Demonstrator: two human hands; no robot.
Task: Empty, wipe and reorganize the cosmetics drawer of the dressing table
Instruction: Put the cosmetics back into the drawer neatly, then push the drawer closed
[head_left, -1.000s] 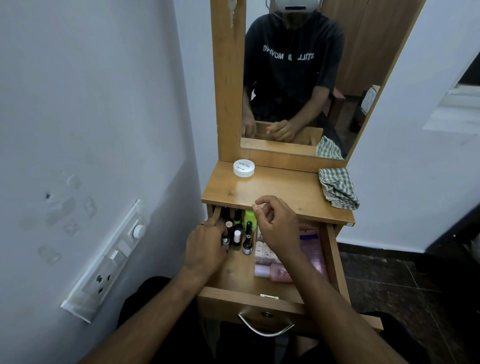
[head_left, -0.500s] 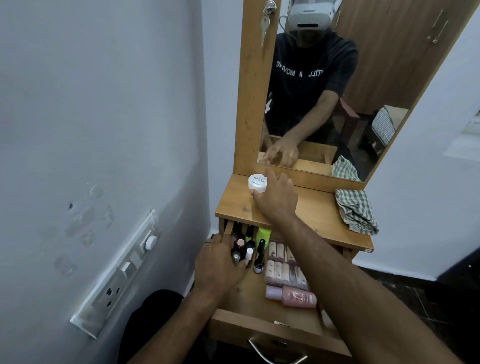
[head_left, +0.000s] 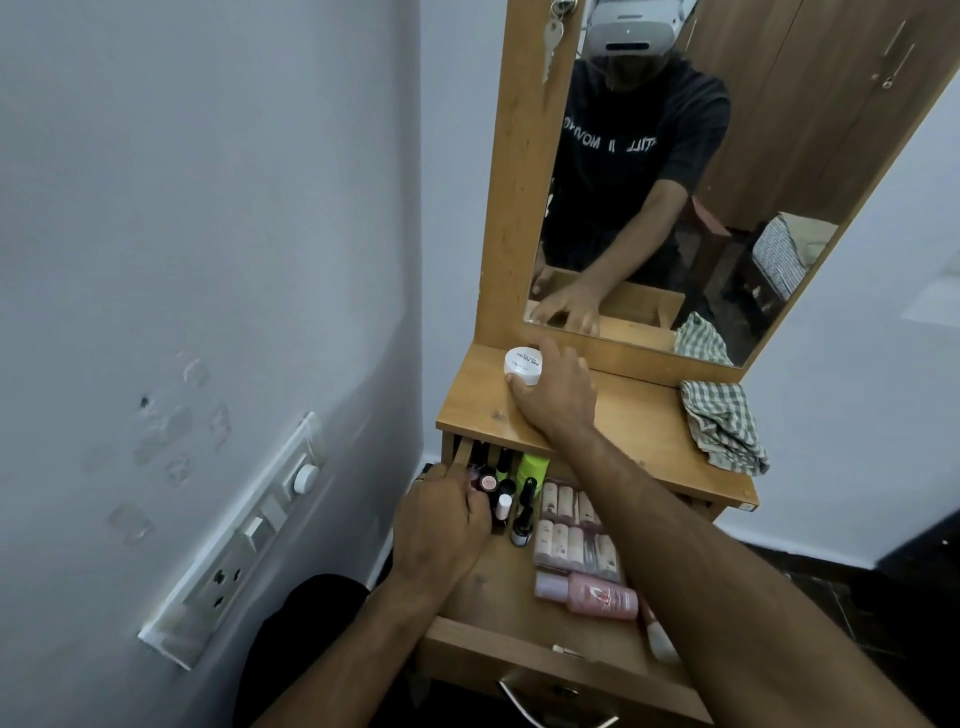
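Step in hand: emptying, early stage by the look of it. Only one white jar (head_left: 523, 367) stands on the tabletop (head_left: 623, 415); most cosmetics are in the drawer (head_left: 498, 587).

Drawer: pulled out under the tabletop, open toward the person. Contents:
- small dark bottles (head_left: 506, 493), upright, clustered at the back left;
- green tube (head_left: 532, 467), behind them, partly under the tabletop;
- pack of beige tubes (head_left: 574, 525), lying in rows, centre;
- pink bottle (head_left: 589, 595), on its side, just in front of the pack;
- a pale item near the front right, mostly hidden by the forearm.

Cloth (head_left: 722, 428): checked, crumpled, at the tabletop's right end, untouched; wiping not yet begun.

Right hand (head_left: 558, 392): reached across over the drawer onto the tabletop, palm down, thumb and fingers curled round the jar's right side. Whether it is setting the jar down or only steadying it cannot be told.

Left hand (head_left: 441, 525): low in the drawer's back-left corner, knuckles up, fingers curled in against the small bottles. They seem to grip one or more, though the fingertips are hidden.

Next move, as a judgement: lift the small bottles clear without toppling their neighbours, and set them beside the jar, leaving room near the cloth. The right forearm lies over the drawer and should withdraw first.
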